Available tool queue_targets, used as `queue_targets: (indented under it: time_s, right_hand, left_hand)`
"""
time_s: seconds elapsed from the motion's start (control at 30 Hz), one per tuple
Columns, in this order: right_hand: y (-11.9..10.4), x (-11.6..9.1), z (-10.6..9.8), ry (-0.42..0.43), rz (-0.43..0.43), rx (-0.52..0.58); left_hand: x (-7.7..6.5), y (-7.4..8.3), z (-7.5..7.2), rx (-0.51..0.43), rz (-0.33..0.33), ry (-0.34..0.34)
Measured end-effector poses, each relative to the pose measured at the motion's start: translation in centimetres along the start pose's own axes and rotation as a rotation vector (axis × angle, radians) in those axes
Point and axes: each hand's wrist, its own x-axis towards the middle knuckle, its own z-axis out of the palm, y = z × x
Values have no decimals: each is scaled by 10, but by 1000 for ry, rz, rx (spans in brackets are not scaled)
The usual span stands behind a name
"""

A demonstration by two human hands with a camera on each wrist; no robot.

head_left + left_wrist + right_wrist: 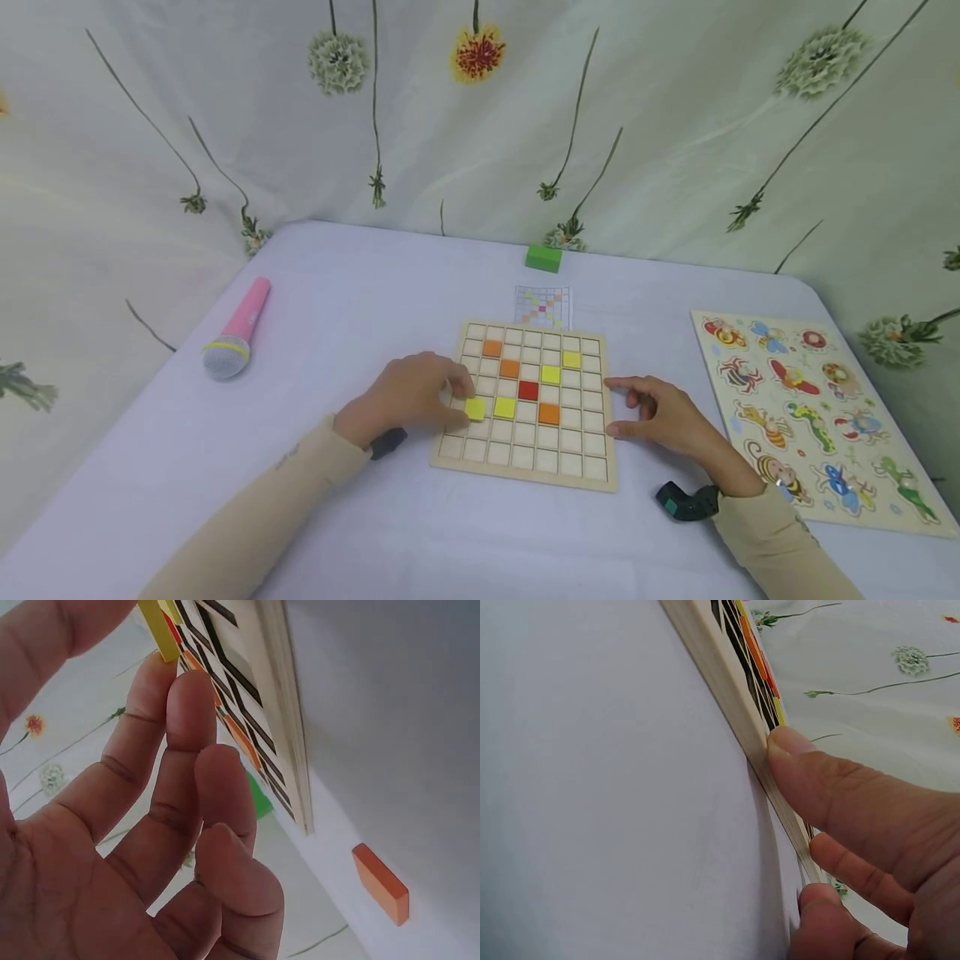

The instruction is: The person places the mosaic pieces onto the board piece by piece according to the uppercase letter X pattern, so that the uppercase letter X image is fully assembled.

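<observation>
A wooden grid board (525, 477) lies flat on the white table. My left hand (412, 392) is over its left side, pinching a yellow tile (160, 631) between thumb and forefinger. That tile overlaps a left-hand square in the head view. My right hand (663, 417) touches the board's right edge with thumb and forefinger, the other fingers loosely bent. A red tile (528, 391) sits near the middle of the grid. Around it are orange tiles (509, 368) on one diagonal and yellow tiles (551, 374) on the other.
Behind the board lie a printed pattern card (542, 307) and a green block (543, 258). At left is a pink toy microphone (238, 333); at right, an insect puzzle board (817, 417). The left wrist view shows an orange block (381, 885) beside the board.
</observation>
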Motion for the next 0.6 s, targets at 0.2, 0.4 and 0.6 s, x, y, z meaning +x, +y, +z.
queue_targets:
  time_s: [0.2, 0.4, 0.6]
  right_hand:
    - [2, 0, 1, -3, 5, 3]
    - [3, 0, 1, -1, -6, 0]
    - [3, 0, 1, 10, -16, -3]
  left_hand:
    - [-1, 0, 6, 15, 69, -2]
    - [-4, 0, 8, -7, 110, -13]
    - [-5, 2, 8, -19, 96, -35]
